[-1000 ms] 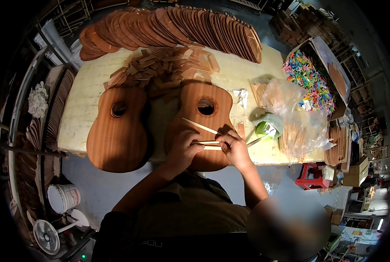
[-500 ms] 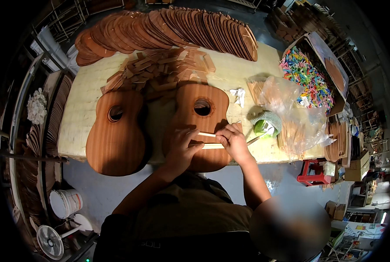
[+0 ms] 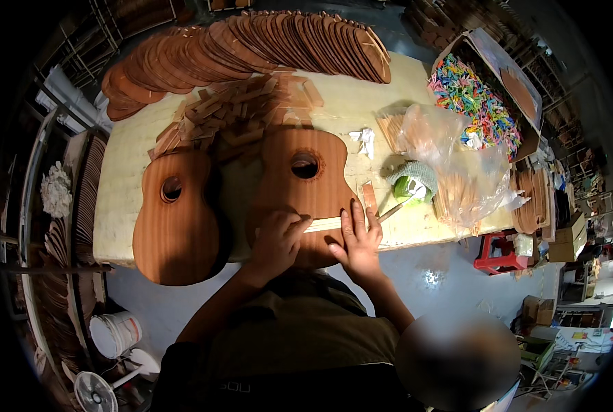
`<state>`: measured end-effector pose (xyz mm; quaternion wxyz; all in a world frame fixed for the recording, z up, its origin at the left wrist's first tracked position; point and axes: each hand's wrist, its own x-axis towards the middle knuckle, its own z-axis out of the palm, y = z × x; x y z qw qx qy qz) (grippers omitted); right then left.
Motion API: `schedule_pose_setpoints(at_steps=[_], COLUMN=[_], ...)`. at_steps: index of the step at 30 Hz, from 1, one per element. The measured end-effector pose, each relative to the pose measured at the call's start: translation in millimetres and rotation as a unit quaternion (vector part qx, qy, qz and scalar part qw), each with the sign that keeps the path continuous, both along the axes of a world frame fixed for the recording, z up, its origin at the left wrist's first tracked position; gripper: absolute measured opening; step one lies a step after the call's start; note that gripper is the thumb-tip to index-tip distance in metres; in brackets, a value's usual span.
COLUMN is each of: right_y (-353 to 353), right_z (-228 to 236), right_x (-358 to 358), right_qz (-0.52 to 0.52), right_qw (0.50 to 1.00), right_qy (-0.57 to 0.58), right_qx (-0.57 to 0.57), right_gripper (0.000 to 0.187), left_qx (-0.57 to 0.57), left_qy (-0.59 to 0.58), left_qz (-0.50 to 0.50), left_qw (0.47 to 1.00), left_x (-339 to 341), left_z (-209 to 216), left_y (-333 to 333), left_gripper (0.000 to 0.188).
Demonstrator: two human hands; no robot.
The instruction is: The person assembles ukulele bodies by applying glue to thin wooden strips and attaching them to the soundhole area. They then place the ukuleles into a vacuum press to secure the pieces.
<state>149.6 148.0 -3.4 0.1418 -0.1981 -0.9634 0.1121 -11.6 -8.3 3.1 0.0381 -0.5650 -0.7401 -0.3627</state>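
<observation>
In front of me a brown ukulele body (image 3: 299,196) lies on its back, soundhole up. Pale wooden strips (image 3: 326,224) run across its lower part, side by side. My left hand (image 3: 278,237) is closed, its fingers pinching the strips' left end. My right hand (image 3: 359,240) lies with fingers spread over their right end, pressing on the body. A second ukulele body (image 3: 176,230) is to the left. Just right of my right hand, a brush (image 3: 393,209) leans from a green glue pot (image 3: 411,187), and a small brown wooden slat (image 3: 369,198) lies near my fingertips.
Rows of thin curved wooden plates (image 3: 272,44) stand along the table's far edge, with a heap of small wood pieces (image 3: 238,110) before them. At right are a box of colourful clips (image 3: 471,96), plastic bags (image 3: 433,130) of sticks and a red stool (image 3: 492,254).
The raised strip has come down beside the other on the ukulele body. My right hand has opened from a grip and spread flat; my left has shifted slightly left. The whole view has shifted slightly.
</observation>
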Motion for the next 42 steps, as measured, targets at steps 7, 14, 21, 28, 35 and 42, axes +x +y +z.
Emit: schedule_pose_setpoints(at_steps=[7, 14, 21, 28, 35, 42], right_y=[72, 130, 141, 165, 194, 129], right_z=[-91, -110, 19, 60, 35, 76], right_x=[15, 67, 83, 75, 92, 96], right_qz=[-0.428, -0.389, -0.313, -0.311, -0.283, -0.22], right_qw=[0.839, 0.85, 0.946, 0.937, 0.909, 0.661], right_qy=[0.249, 0.161, -0.084, -0.101, -0.026, 0.175], right_qx=[-0.226, -0.316, 0.03, -0.122, -0.304, -0.696], right_gripper=[0.074, 0.024, 0.039, 0.026, 0.032, 0.041], left_qx=[0.009, -0.036, -0.058, -0.082, -0.038, 0.001], left_qy=[-0.075, 0.0, 0.037, -0.004, -0.205, -0.777], left_qz=[0.001, -0.04, -0.061, -0.056, -0.02, 0.022], left_qw=[0.997, 0.999, 0.996, 0.995, 0.978, 0.629], left_x=[-1, -13, -16, -23, -22, -13], left_z=[-1, 17, 22, 23, 38, 24], left_y=[10, 11, 13, 14, 29, 43], left_gripper=[0.029, 0.022, 0.015, 0.022, 0.02, 0.032])
